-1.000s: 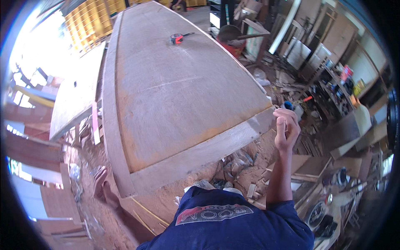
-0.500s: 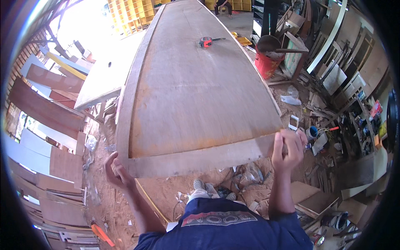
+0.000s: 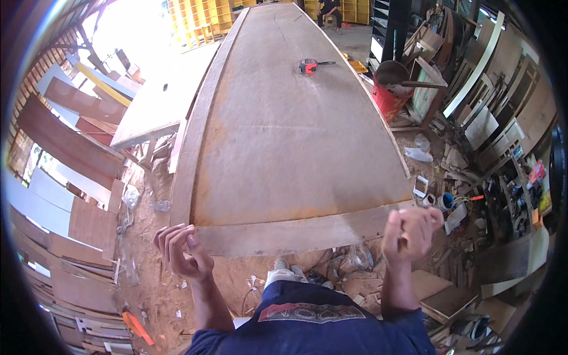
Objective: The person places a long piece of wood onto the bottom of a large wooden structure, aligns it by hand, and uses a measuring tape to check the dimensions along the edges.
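A long brown wooden panel (image 3: 296,154) with raised border strips stretches away in front of me. At its near left corner is my left hand (image 3: 184,253), palm up, the fingers loosely curled and apart from the thumb, with nothing visible in it. My right hand (image 3: 408,235) is by the near right corner, its fingers folded in; whatever they may hold is hidden. Whether either hand touches the panel I cannot tell. A red and black tape measure (image 3: 307,66) lies toward the panel's far end.
A pale table (image 3: 160,100) stands at the left. Beyond the panel's right edge is a red bucket (image 3: 390,102). Wood boards (image 3: 89,231) and scraps lie along both sides, an orange tool (image 3: 137,327) on the ground at lower left. A person (image 3: 329,12) sits far back.
My left hand has moved right, to the panel's corner. The right hand has lowered slightly and its fingers have folded in more. The view has shifted a little.
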Action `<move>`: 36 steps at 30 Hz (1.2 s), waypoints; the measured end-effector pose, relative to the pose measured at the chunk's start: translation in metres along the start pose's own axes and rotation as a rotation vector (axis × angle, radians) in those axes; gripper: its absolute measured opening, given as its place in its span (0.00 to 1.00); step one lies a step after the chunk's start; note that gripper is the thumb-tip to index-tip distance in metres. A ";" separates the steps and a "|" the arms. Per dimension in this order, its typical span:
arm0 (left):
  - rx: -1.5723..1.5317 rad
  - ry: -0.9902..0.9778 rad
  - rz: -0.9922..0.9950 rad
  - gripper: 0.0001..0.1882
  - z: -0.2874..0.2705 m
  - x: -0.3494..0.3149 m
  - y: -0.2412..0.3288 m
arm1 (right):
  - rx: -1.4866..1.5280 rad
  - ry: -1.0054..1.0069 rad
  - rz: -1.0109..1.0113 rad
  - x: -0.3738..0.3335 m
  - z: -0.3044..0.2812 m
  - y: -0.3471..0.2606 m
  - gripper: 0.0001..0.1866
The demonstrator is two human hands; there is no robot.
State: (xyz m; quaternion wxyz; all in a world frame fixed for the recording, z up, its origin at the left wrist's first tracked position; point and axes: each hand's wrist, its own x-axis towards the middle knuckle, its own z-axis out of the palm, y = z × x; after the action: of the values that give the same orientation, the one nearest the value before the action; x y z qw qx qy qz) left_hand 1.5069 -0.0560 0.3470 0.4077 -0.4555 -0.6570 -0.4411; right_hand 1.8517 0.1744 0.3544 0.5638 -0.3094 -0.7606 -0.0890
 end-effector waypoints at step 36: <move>0.054 -0.046 0.047 0.15 0.039 0.035 -0.025 | -0.077 0.044 -0.107 0.020 0.061 0.023 0.12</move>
State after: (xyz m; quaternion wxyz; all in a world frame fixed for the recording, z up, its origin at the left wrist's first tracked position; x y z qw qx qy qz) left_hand 1.4687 -0.0156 0.3639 0.4150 -0.4697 -0.6669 -0.4029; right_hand 1.8127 0.2297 0.3461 0.5627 -0.2878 -0.7593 -0.1550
